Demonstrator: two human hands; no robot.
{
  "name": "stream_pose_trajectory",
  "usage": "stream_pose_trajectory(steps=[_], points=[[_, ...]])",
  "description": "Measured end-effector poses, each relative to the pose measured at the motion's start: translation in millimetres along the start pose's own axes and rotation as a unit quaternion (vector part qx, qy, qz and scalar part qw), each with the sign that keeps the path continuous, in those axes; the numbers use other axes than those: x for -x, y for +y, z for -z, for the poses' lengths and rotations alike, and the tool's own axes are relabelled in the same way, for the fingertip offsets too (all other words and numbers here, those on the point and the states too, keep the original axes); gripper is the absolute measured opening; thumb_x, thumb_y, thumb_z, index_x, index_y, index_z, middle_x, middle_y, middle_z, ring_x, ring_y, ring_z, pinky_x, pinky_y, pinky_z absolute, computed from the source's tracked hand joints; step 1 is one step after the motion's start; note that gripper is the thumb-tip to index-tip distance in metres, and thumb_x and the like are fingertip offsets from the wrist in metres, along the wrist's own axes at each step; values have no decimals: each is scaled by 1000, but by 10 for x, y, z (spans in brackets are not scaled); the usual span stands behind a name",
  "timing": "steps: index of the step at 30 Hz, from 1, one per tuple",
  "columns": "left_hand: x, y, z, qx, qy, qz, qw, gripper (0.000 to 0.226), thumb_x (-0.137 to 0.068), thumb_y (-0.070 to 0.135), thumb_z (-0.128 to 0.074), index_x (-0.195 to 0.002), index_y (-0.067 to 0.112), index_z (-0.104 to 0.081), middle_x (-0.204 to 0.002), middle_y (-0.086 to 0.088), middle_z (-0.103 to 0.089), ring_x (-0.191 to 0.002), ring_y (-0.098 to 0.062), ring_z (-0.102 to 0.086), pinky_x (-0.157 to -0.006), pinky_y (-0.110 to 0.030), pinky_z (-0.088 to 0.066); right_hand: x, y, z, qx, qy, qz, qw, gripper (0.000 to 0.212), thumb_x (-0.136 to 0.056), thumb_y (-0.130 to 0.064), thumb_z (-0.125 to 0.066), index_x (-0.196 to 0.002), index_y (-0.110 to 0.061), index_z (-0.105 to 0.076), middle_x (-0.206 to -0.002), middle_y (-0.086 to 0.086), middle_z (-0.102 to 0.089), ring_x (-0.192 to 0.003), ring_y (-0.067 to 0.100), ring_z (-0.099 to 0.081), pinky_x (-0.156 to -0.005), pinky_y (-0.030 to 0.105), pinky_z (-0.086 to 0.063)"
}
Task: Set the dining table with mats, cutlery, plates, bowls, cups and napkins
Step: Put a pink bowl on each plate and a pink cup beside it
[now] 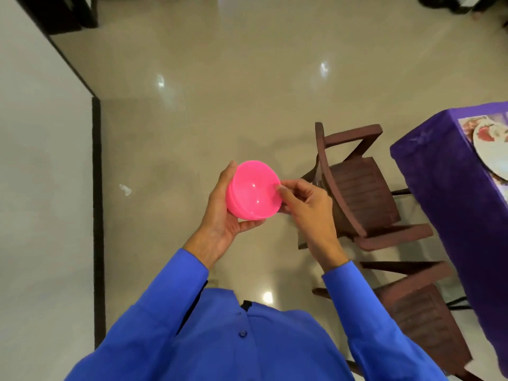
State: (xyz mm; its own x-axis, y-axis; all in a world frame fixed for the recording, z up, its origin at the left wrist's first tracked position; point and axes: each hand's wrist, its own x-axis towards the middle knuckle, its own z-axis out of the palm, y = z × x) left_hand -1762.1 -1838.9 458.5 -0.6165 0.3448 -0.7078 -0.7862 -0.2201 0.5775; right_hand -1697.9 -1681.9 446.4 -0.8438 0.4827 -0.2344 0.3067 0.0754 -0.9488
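We hold a glossy pink plastic bowl [254,189] in front of our chest, above the floor: our left hand [224,213] cups it with curled fingers, our right hand [303,202] pinches its rim, left of the purple-clothed table [439,166].

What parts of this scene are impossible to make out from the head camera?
- Table: mostly cut off by the right edge, so its setting is unknown.
- Plate: only part shows; right edge crops it.
- Pink bowls: how many are stacked is unclear.
- Small white scrap on the floor: too small to identify.
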Motion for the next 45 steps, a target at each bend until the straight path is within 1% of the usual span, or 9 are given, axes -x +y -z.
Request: stream_pose_trajectory(steps=[5,7,14,17,24,31,37,40,45], points=[[-752,936,-280,-26,-38,25,999,56,-88,68,-62,-127,28,-67,-125,-14,-73,-106,-35,-74,-74,-45,-61,-867,-405,-266,3,72,-8,997,13,-101,-14,-67,-108,-13,-78,-94,-2,-78,-86,14,-76,-75,24,-62],[-1277,1412,-511,-75,-73,49,993,55,-91,68,-60,-128,28,-67,-126,-14,-72,-110,-37,-72,-74,-45,-61,-1426,-558,-301,-3,122,-24,992,14,-100,-14,-68,-109,-13,-78,-95,-3,-78,-86,11,-76,-76,22,-61],[-2508,2103,-1196,-90,-101,95,986,70,-83,73,-63,-133,25,-67,-129,-17,-72,-113,-40,-71,-69,-44,-59,-2721,-742,-160,-52,189,-49,979,14,-99,-16,-69,-110,-12,-78,-96,1,-79,-86,17,-78,-76,25,-62],[-3150,2336,-1651,-95,-114,99,984,72,-82,75,-64,-136,26,-65,-130,-17,-71,-116,-40,-70,-71,-45,-59,-3494,-785,63,-60,203,-49,976,14,-98,-14,-71,-109,-10,-79,-94,2,-80,-85,18,-78,-77,28,-63],[-4534,3013,-3343,-151,-183,125,963,68,-91,70,-57,-140,23,-62,-130,-17,-72,-113,-37,-72,-73,-46,-59,-5265,-1052,1013,-86,288,-56,952,11,-98,-14,-71,-104,-15,-80,-90,1,-79,-82,19,-77,-81,40,-65],[-5716,3428,-4716,-231,-228,171,930,63,-92,68,-57,-138,25,-63,-128,-15,-72,-113,-36,-72,-75,-47,-60,-6548,-1155,1823,-123,362,-89,920,14,-97,-13,-71,-107,-13,-81,-91,7,-80,-81,24,-78,-77,31,-64],[-6736,3567,-6076,-283,-274,234,889,64,-88,65,-62,-138,25,-64,-133,-14,-69,-116,-37,-68,-74,-46,-60,-7579,-1139,2586,-184,473,-137,851,15,-101,-15,-65,-104,-13,-80,-92,13,-79,-87,28,-77,-62,21,-59],[-7106,3625,-6752,-316,-307,261,859,63,-90,64,-62,-136,22,-65,-126,-12,-72,-106,-32,-71,-76,-46,-60,-7976,-1151,3019,-249,537,-143,793,15,-100,-11,-65,-103,-6,-78,-97,22,-77,-86,30,-76,-75,32,-64],[-7586,3513,-8056,-375,-354,301,803,49,-93,62,-62,-128,28,-67,-125,-13,-72,-108,-36,-71,-78,-51,-60,-8331,-1139,3901,-302,663,-144,669,13,-98,-4,-64,-94,2,-75,-88,18,-72,-81,24,-73,-76,30,-64]])
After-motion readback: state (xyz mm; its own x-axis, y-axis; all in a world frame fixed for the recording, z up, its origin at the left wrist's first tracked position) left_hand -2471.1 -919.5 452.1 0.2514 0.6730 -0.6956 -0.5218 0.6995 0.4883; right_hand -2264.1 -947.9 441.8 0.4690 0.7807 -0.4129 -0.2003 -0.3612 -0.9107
